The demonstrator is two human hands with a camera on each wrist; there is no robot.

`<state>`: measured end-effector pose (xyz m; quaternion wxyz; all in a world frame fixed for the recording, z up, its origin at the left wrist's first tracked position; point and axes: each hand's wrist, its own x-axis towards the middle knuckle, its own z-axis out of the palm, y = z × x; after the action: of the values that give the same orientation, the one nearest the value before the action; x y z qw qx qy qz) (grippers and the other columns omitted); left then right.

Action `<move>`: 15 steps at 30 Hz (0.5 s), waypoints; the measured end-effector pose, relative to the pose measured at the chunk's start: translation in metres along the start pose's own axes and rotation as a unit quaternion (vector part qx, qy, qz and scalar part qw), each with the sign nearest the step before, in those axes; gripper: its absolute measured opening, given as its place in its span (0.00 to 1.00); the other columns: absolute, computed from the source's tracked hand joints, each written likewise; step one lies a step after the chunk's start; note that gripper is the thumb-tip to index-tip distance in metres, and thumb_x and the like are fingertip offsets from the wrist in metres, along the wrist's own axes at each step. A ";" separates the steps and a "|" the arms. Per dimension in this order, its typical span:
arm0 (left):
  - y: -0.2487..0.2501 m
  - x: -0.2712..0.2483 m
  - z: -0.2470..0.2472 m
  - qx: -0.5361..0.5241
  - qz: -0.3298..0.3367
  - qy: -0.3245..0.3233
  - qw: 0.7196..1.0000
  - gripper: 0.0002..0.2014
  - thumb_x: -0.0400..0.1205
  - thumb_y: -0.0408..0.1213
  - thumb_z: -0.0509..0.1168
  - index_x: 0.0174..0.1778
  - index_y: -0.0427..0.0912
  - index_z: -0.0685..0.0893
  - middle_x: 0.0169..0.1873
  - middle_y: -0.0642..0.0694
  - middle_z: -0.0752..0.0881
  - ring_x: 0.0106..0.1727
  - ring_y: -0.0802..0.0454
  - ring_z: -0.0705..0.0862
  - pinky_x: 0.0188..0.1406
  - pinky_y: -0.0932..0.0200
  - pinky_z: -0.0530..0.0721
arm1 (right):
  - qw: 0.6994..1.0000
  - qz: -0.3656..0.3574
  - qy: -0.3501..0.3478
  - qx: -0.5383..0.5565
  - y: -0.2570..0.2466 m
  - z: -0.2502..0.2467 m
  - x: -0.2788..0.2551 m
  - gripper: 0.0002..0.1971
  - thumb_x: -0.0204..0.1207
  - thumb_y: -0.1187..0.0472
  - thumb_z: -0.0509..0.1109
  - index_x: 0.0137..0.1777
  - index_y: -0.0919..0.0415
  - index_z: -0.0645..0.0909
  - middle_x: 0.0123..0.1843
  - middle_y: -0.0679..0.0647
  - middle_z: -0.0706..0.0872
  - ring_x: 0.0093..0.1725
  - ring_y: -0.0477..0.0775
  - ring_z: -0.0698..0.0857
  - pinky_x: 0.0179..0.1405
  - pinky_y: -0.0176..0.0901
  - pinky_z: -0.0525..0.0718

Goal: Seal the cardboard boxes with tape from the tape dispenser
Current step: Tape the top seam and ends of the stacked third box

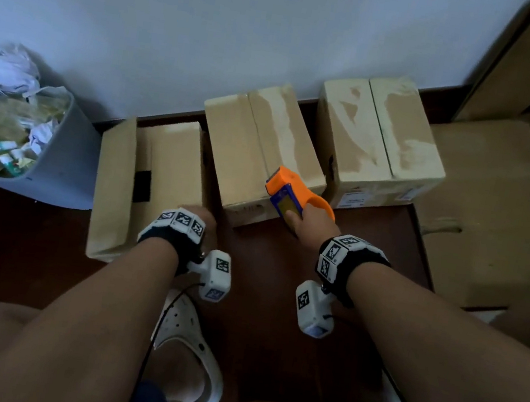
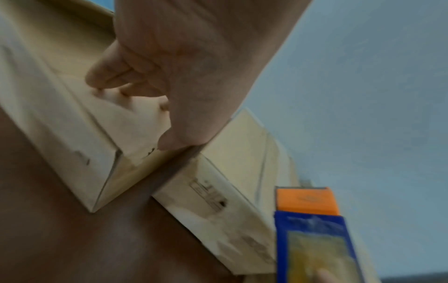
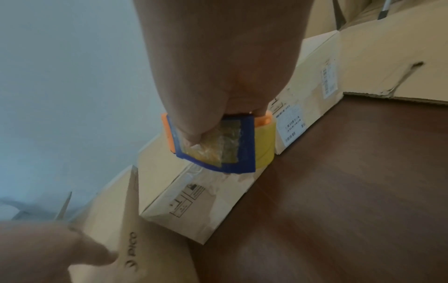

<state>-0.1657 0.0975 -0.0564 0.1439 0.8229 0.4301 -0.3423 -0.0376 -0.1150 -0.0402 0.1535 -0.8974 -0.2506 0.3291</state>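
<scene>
Right hand [image 1: 313,222] gripped tape dispenser [image 1: 287,192] by its orange handle, thumb on the blue plate, nose over middle box [image 1: 257,151]. Left hand [image 1: 197,216], fingers seemingly curled, pressed open box [image 1: 159,164] just beneath. Cardboard light, flaps springy; hold flaps near the seam.
</scene>
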 end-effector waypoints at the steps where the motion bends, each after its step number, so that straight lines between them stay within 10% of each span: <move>1: 0.015 -0.015 -0.006 0.006 0.016 -0.026 1.000 0.32 0.81 0.42 0.66 0.80 0.43 0.65 0.77 0.44 0.69 0.75 0.39 0.72 0.73 0.50 0.73 | 1.000 -0.002 0.004 0.003 0.001 -0.002 -0.002 0.20 0.86 0.49 0.57 0.34 0.58 0.66 0.31 0.53 0.73 0.36 0.57 0.78 0.35 0.47 0.75; 9: 0.048 -0.057 -0.027 -0.129 0.074 -0.076 0.986 0.20 0.89 0.40 0.54 0.71 0.30 0.74 0.69 0.34 0.77 0.69 0.36 0.77 0.67 0.46 0.77 | 0.999 0.008 0.025 0.024 -0.001 -0.026 -0.015 0.24 0.87 0.48 0.56 0.39 0.68 0.77 0.38 0.64 0.80 0.46 0.65 0.82 0.41 0.50 0.76; 12: 0.004 -0.041 -0.022 -0.243 0.058 0.105 0.963 0.18 0.85 0.33 0.56 0.71 0.37 0.78 0.68 0.38 0.79 0.65 0.40 0.79 0.60 0.51 0.79 | 0.997 0.029 0.003 0.066 -0.006 -0.024 -0.016 0.23 0.87 0.47 0.55 0.44 0.68 0.76 0.47 0.67 0.82 0.49 0.66 0.82 0.45 0.52 0.76; 15: -0.043 -0.025 -0.014 -0.230 -0.011 0.254 0.940 0.25 0.82 0.44 0.62 0.74 0.39 0.72 0.73 0.35 0.73 0.74 0.34 0.69 0.73 0.41 0.68 | 0.993 0.055 -0.026 0.097 -0.012 -0.010 -0.013 0.23 0.86 0.45 0.55 0.35 0.61 0.69 0.36 0.58 0.76 0.40 0.60 0.77 0.41 0.48 0.72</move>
<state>-0.2040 0.1151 -0.0266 0.2114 0.8222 0.5283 -0.0157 -0.0435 -0.1133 -0.0209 0.2149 -0.8819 -0.1719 0.3828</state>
